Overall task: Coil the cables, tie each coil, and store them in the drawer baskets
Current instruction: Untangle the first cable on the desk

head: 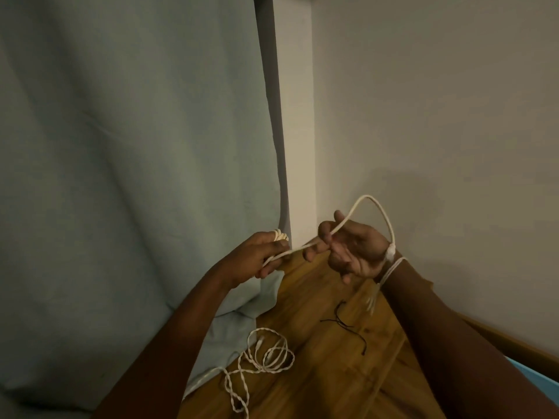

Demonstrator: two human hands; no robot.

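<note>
Left hand [266, 252] grips small coil of thick cream round cable [305, 247], loops bunched at fingertips. Same cable runs taut to right hand [348, 249], pinched at thumb, then arcs over to wrist. Risk: pull too hard, loops slide off left fingers. Plug end dangling by right wrist may snag. Thin white twisted cable [266, 355] on wooden bench [348, 373], uncoiled; black tie string [348, 325] beside.

Dim, warm light; soft focus, wide-angle edge distortion.
</note>
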